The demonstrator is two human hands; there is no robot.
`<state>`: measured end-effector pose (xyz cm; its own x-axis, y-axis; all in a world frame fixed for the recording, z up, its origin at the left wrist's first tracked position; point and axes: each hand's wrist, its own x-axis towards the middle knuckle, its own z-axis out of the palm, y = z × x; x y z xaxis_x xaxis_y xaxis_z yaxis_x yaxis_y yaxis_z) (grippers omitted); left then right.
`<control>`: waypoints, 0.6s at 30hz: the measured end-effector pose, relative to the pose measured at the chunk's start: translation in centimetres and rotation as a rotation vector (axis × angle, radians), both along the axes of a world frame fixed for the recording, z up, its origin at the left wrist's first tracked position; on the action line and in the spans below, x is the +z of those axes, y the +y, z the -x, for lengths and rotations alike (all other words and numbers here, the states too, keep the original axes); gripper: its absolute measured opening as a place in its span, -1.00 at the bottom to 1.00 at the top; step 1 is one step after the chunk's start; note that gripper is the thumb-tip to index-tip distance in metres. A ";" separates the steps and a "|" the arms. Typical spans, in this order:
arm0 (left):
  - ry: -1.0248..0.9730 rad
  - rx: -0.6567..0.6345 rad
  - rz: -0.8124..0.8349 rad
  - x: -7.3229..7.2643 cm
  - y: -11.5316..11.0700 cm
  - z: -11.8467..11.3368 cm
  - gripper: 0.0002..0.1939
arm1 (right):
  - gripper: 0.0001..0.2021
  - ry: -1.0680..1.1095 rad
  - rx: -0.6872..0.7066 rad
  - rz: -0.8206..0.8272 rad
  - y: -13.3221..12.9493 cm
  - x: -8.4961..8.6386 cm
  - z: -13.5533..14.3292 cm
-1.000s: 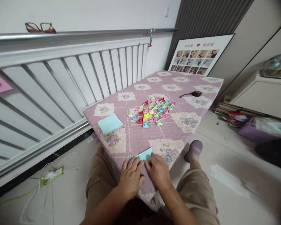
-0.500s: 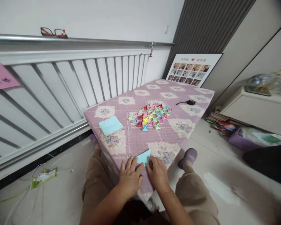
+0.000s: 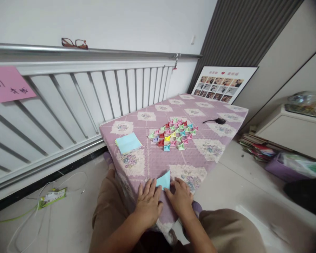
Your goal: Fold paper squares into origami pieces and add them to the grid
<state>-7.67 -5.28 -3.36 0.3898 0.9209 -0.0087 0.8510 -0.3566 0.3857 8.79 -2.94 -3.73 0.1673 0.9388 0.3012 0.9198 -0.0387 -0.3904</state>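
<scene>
A folded light-blue sheet of paper [image 3: 164, 180] lies near the table's close corner, one pointed corner toward the far side. My left hand [image 3: 148, 202] rests flat at its left edge, fingers stretched out on the cloth and the fingertips touching the paper. On the other side, my right hand [image 3: 181, 197] has its fingers bent and its thumb at the paper's lower right edge. Beyond them sit several small folded paper pieces [image 3: 173, 134] in many colours, grouped in rows. A stack of square paper [image 3: 128, 143], light blue on top, lies farther left.
The table wears a purple flowered cloth [image 3: 158, 160]. A black object with a short cable [image 3: 220, 121] lies at the right. A photo board [image 3: 223, 84] leans at the far end. Glasses [image 3: 74, 43] rest on a rail above the white radiator [image 3: 94, 91]. A power strip [image 3: 52, 198] lies on the floor.
The view has shifted a little to the left and up. My right hand's fingers are more bent, and the paper between my hands looks narrower. My right leg has moved inward.
</scene>
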 end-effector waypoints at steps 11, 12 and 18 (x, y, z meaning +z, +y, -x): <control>-0.083 0.094 -0.031 0.0 -0.5 0.2 -0.33 | -0.86 0.133 0.107 0.034 -0.2 1.1 0.0; -0.128 0.142 -0.036 0.0 -0.5 0.3 -0.32 | -0.84 0.205 0.142 0.015 0.0 1.3 -0.2; -0.664 0.523 0.126 2.1 1.3 0.2 -0.42 | -0.69 0.754 0.391 0.027 2.1 2.9 -1.0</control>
